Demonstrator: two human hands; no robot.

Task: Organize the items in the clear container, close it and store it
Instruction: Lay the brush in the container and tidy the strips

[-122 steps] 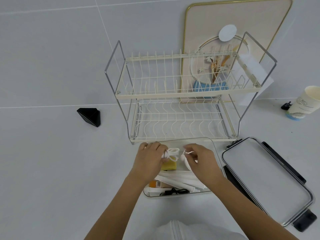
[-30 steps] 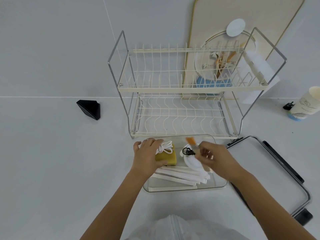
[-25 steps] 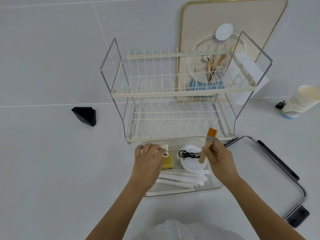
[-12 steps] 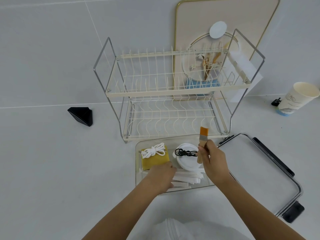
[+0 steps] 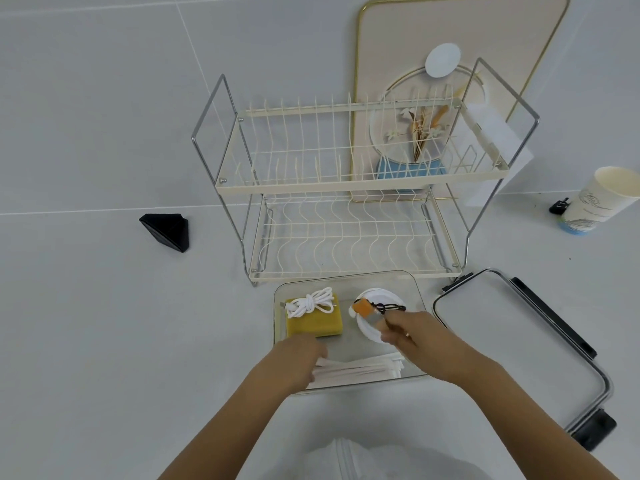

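The clear container (image 5: 414,289) lies open on the white surface just before the rack. Inside at the far left, a coiled white cord (image 5: 311,302) rests on a yellow sponge (image 5: 317,322). A white round lid (image 5: 369,329) with a black cord (image 5: 393,307) on it is at the far right. White paper strips (image 5: 360,370) lie along the near side. My right hand (image 5: 412,336) grips a small orange-bristled brush (image 5: 365,309), tilted low over the round lid. My left hand (image 5: 294,358) rests on the left ends of the strips. The container's lid (image 5: 512,344) lies to the right.
A two-tier cream wire dish rack (image 5: 346,188) stands right behind the container. A decorated board (image 5: 450,64) leans on the wall behind it. A paper cup (image 5: 602,199) is at the far right, a black wedge-shaped object (image 5: 166,232) at the left.
My right hand has tipped the brush from upright down toward the round lid. My left hand has moved off the sponge and cord to the paper strips at the near side.
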